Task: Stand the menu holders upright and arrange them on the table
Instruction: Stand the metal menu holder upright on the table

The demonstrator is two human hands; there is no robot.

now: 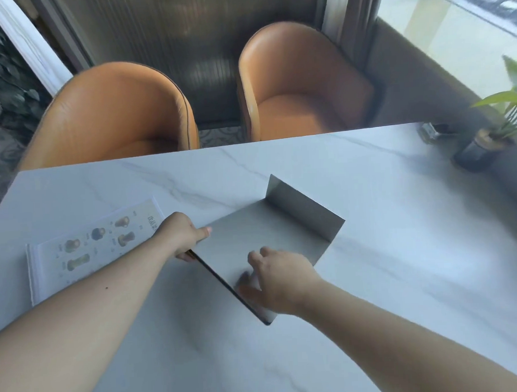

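the grey menu holder (271,239) lies tilted at the frame's centre on the table (400,219). the left hand (183,237) pinches its left edge, the right hand (277,279) rests open on it. better to lift both sides together, slowly, so it does not slip.

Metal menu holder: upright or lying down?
Lying down: the metal menu holder has its large panel flat, short flange raised, both hands on it.

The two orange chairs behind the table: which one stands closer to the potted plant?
The right orange chair, opposite the right hand. The potted plant sits at the table's far right corner; the left orange chair is further away.
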